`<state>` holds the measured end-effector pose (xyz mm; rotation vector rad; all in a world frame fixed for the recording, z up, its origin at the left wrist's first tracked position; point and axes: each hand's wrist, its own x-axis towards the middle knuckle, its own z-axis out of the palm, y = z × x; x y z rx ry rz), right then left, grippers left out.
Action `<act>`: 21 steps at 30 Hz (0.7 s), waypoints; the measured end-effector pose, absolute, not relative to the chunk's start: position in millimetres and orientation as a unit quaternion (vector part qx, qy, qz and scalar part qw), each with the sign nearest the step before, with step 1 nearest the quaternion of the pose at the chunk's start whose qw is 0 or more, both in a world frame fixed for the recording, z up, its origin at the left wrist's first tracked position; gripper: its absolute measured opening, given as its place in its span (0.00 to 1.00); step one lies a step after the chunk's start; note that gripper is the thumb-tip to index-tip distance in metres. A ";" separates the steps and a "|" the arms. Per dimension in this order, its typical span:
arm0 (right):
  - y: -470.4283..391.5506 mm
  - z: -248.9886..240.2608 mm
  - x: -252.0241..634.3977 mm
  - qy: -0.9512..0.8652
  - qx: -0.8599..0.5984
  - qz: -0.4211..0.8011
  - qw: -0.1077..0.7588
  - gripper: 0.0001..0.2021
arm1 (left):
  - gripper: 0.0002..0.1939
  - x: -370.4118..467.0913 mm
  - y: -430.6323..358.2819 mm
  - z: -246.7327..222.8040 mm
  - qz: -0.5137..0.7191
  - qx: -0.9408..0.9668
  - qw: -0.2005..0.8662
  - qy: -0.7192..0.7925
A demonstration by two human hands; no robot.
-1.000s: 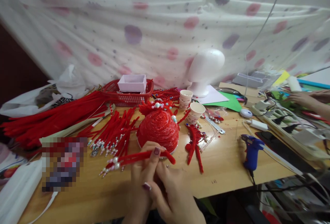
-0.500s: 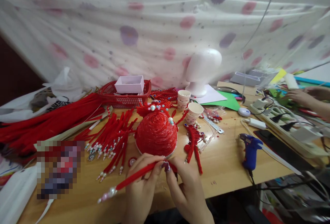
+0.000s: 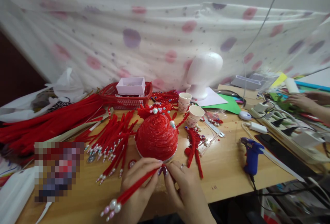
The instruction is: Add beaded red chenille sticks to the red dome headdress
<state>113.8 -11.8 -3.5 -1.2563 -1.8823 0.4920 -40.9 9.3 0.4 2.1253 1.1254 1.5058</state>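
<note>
My left hand (image 3: 136,196) and my right hand (image 3: 187,193) meet in front of the red dome-shaped headpiece (image 3: 156,136), thumbs and fingers pinched together. Between them they hold red fuzzy chenille stems (image 3: 138,185), which run down to the left across my left hand and end in white and pink pearl beads (image 3: 113,206). My fingers cover the other end of the stems. The headpiece has a pearl edging at its base and a beaded bow on top. Left of it lies a bundle of similar beaded stems (image 3: 113,141); to its right are red beaded pieces (image 3: 193,145).
A blue glue gun (image 3: 252,155) stands on the right near a power strip (image 3: 286,131). Behind are paper cups (image 3: 196,112), a white foam head (image 3: 205,72) and a red basket (image 3: 116,102). Another person's hands (image 3: 306,102) work at the far right.
The beaded end has swung slightly down and toward me, and two bead-tipped strands now show side by side where one showed before. Both hands stay pinched together. The view has shifted slightly.
</note>
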 end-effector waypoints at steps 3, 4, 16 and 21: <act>-12.1 -2.3 114.1 -0.744 -0.493 0.208 0.400 0.10 | 0.12 -43.9 11.8 -6.8 0.523 0.757 0.138 0.365; -12.2 -1.8 114.3 -0.745 -0.489 0.213 0.402 0.11 | 0.12 -44.7 12.6 -8.8 0.522 0.761 0.136 0.360; -11.3 -4.7 113.1 -0.757 -0.483 0.164 0.408 0.14 | 0.10 -44.6 9.2 -10.2 0.558 0.717 0.163 0.383; -9.1 -9.5 109.8 -0.762 -0.487 0.133 0.407 0.13 | 0.11 -43.2 8.3 -13.1 0.561 0.704 0.166 0.403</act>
